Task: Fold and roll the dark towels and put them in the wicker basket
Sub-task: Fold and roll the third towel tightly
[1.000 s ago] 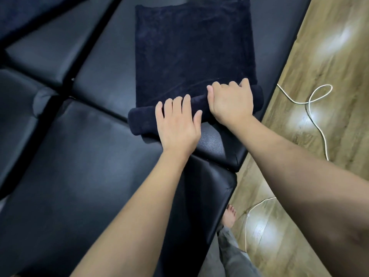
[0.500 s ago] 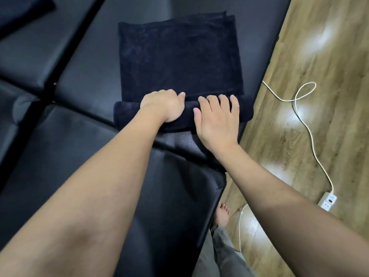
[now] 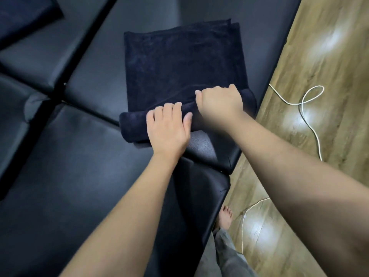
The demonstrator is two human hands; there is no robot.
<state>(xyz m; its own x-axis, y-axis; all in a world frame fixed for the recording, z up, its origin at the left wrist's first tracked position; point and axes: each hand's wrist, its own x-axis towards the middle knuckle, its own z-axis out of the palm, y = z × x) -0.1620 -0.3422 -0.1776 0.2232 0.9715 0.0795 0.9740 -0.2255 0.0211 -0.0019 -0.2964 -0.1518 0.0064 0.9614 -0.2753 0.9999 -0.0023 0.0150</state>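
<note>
A dark navy towel [image 3: 179, 68] lies folded flat on a black padded surface [image 3: 65, 176], its near end wound into a thick roll [image 3: 132, 126]. My left hand [image 3: 167, 129] rests palm down on the roll with fingers fairly straight. My right hand [image 3: 219, 100] is blurred; its fingers curl over the far side of the roll at its right part. The roll's right end sits close to the cushion's edge. No wicker basket is in view.
Another dark cloth [image 3: 24, 19] lies at the top left corner. Deep seams split the black cushions. To the right is a wooden floor [image 3: 329, 62] with a white cable [image 3: 307, 108]. My bare foot [image 3: 225, 216] and grey trouser leg stand beside the cushion edge.
The hands have swapped roles: the left, curled over the roll half a second ago, now lies flat on it, and the right, flat before, now curls over the top. The roll has grown thicker.
</note>
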